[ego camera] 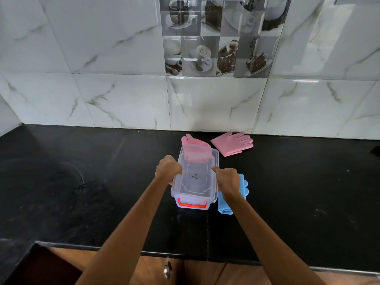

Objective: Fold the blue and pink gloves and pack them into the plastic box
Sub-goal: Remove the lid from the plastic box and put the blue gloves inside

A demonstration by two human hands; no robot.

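Gloves, 2 colours, plus plastic box [195, 182] w/ lid [197, 171]: all on black counter [82, 182], none packed yet as far as the view shows.

- Plastic box: clear, orange latch [192, 204] on near end; sits mid-counter, between back wall and front edge. Lid on top or just lifted; can't tell if it's seated.
- Left hand [168, 168]: fingers curled around lid's left rim, holding it.
- Right hand [227, 179]: fingers closed on lid's right rim, thumb pointing toward the box middle.
- Pink glove #1 [192, 141]: at box's far end, toward back wall; partly seen thru the clear plastic. Can't tell whether it lies behind or under the box.
- Pink glove #2 [232, 142]: flat, unfolded, near the counter's back edge, right of #1, fingers toward the wall.
- Blue gloves [228, 202]: just beside box on its right, partly hidden by your right wrist; count unclear.

Step in hand, judged: you're opening the box; no folding begun.

Next move calls for: lift lid evenly w/ both hands, set it on free counter to the left, clear of gloves. Then free both hands for the first fold; blue ones are closest. Mind glove #1 at the far end so the box doesn't drag it.
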